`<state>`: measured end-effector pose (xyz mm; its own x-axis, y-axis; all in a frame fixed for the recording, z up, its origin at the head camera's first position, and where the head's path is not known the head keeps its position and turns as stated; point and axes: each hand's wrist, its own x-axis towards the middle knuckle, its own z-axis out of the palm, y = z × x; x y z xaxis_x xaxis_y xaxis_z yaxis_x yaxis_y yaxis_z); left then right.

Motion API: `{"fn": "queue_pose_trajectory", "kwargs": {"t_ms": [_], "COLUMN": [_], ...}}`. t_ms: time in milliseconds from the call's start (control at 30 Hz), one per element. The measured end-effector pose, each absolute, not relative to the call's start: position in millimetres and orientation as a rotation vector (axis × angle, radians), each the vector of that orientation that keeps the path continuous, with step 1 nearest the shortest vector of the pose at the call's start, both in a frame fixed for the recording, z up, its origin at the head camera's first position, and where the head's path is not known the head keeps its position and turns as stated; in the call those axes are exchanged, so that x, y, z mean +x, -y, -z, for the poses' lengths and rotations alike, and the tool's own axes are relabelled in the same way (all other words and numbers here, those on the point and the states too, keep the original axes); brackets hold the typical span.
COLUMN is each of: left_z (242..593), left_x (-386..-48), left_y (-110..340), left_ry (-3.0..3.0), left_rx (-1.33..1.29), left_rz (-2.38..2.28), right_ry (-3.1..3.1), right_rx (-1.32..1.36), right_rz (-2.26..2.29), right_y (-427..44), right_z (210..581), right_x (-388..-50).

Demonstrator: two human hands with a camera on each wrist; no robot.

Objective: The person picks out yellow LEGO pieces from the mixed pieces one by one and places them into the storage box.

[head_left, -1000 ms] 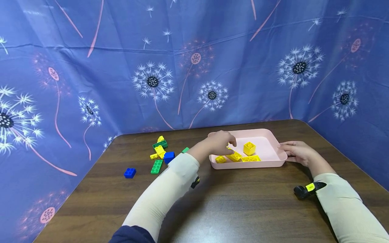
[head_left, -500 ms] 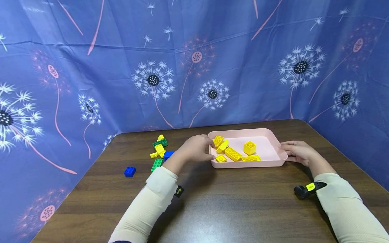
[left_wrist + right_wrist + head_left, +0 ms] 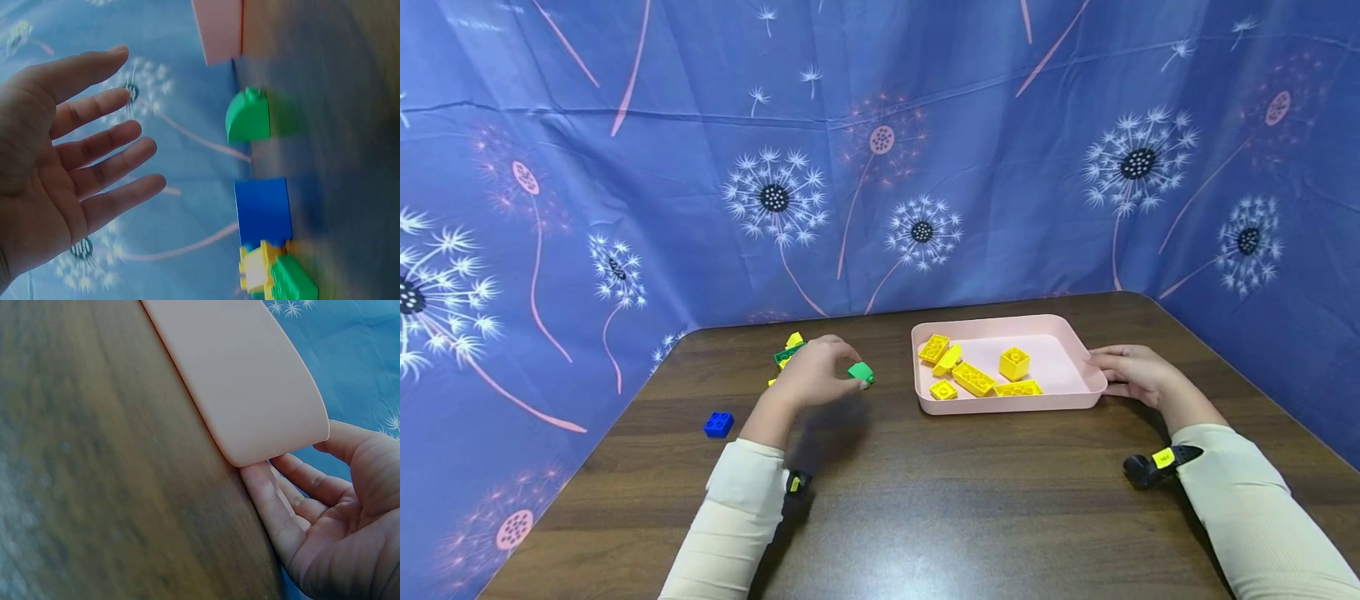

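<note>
Pink tray [image 3: 1015,406]: lying flat on the right half of the table [image 3: 955,500], open side facing up, probably sitting there to be within reach of both hands.
Yellow bricks [image 3: 973,380]: six are resting in the tray, mostly gathering toward its left and front; the uneven angles are suggesting that order inside is not mattering.
Right hand [image 3: 1135,377]: gripping the tray's right end, digits bracketing it from rim to base corner, seemingly steadying it against sliding.
Left hand [image 3: 816,372]: hovering over the loose pieces, fingers spreading, holding nothing.
Green rounded brick [image 3: 861,372]: sitting on the table just beside the left hand, between hand and tray; the left wrist view is showing a gap.
Blue block [image 3: 264,209]: standing next along, with a yellow piece [image 3: 257,270] and a green flat brick [image 3: 295,279] crowding near it.
Blue studded brick [image 3: 718,424]: lying alone at far left, well apart from the tray.
Blue cloth [image 3: 1000,100]: hanging behind everything.
Hidden: the left hand is covering most of the pile from above, so its count is escaping me; the right wrist view is showing only the tray's outer wall.
</note>
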<state>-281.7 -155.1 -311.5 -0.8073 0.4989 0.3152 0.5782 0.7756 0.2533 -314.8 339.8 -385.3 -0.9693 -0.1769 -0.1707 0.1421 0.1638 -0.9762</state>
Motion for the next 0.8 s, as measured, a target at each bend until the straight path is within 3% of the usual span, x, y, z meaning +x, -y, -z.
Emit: {"fn": "queue_pose_trajectory", "kwargs": {"t_ms": [400, 800], "left_z": [309, 316], "left_x": [-290, -299], "left_y": [197, 223], "left_ry": [2.832, 2.865], "left_rx": [-0.584, -0.487], "left_rz": [0.571, 0.603], "right_ry": [-2.195, -2.174], "right_rx": [-0.026, -0.017], "right_rz": [1.884, 1.909], "right_y": [-339, -339], "right_z": [385, 384], "right_x": [-315, -315]}}
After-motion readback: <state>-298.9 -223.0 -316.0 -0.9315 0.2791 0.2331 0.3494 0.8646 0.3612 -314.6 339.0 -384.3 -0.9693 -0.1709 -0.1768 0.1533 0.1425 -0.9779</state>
